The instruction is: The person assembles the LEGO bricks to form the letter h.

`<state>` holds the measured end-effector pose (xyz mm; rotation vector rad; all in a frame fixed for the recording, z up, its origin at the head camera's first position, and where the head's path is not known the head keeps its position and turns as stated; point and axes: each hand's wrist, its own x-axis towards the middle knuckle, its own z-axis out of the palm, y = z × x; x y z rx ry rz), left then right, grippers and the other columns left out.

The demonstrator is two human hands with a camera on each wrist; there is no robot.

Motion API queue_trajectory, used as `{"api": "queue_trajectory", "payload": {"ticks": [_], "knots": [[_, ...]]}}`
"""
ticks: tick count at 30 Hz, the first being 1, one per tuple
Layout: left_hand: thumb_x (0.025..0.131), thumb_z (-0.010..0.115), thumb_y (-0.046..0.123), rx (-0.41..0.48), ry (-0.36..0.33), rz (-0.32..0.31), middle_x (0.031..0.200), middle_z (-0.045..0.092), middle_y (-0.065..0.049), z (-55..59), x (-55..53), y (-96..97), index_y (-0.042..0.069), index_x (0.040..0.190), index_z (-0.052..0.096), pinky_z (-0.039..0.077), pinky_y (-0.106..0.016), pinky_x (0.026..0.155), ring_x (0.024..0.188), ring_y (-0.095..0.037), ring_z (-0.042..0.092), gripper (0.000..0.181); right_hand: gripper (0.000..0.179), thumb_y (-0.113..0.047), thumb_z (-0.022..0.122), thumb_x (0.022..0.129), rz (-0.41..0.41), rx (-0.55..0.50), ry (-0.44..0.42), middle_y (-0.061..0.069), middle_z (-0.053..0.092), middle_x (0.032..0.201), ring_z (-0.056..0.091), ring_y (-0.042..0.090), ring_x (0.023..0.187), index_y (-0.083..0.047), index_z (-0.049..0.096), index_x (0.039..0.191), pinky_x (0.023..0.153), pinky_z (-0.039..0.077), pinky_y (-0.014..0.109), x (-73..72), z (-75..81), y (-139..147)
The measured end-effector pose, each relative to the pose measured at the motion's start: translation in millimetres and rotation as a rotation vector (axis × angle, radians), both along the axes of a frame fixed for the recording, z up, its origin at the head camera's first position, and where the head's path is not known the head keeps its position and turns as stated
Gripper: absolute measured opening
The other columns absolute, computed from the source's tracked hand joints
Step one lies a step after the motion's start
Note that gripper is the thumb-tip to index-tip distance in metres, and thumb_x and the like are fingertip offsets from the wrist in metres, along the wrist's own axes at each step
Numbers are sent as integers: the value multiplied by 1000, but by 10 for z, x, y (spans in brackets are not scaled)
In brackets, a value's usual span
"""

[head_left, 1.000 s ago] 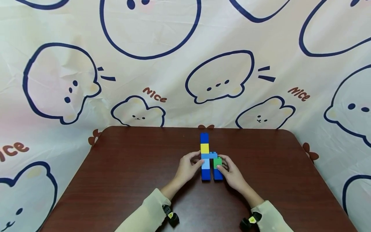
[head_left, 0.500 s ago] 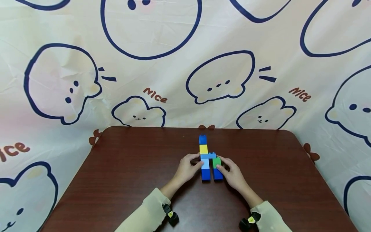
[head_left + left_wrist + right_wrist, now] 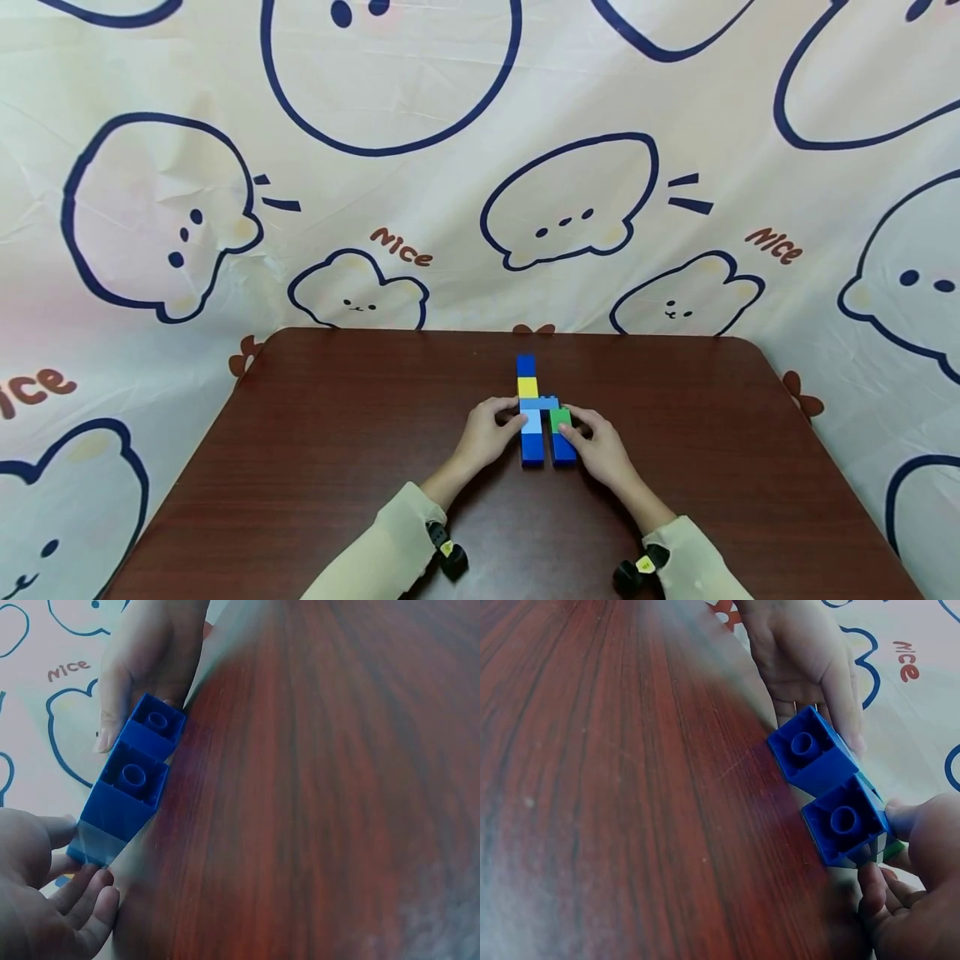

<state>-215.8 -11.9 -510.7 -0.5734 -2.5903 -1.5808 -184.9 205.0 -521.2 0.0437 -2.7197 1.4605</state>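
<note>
Both hands hold one figure built of toy building bricks, at the middle of the table. Its left column runs from a blue brick [image 3: 526, 366] through a yellow brick [image 3: 527, 387] to a light blue brick [image 3: 532, 422] and a blue foot. A blue crosspiece [image 3: 542, 403] bridges to the right column, a green brick [image 3: 561, 419] on another blue foot [image 3: 564, 451]. My left hand [image 3: 483, 432] pinches the light blue brick between thumb and fingers. My right hand [image 3: 602, 448] pinches the green one. Both wrist views show the hollow undersides of the feet [image 3: 133, 777] [image 3: 844, 819].
A brown wooden table [image 3: 337, 467] lies under the hands, its rounded far edge meeting a pale cloth backdrop [image 3: 450, 192] printed with cartoon animals. Black cameras on straps [image 3: 452, 560] sit at both wrists, over light sleeves [image 3: 382, 542].
The figure's top has come lower in the head view and slightly left, while its feet stay nearly in place, so it appears tilted differently. Both hands keep their grip.
</note>
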Motion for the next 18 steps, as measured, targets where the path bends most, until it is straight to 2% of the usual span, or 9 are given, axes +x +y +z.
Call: {"api": "queue_trajectory", "payload": {"ticks": [10,18], "knots": [[98,70,15,-22,-38,-3,108,71,-15,-8,-31,-3,-7,123,68,58,-40,84,95,-26,68,33,42,-17,66,100,14,14,3,12,64,113,56,19,86,-1,60,139,71,48,32,1,0,7],[98,70,15,-49,-55,1,108,71,-15,-11,-58,3,-6,124,68,58,-39,85,95,-25,68,33,42,-18,68,99,-6,41,-9,13,64,112,56,20,85,1,61,137,71,47,33,-34,-18,-20]]}}
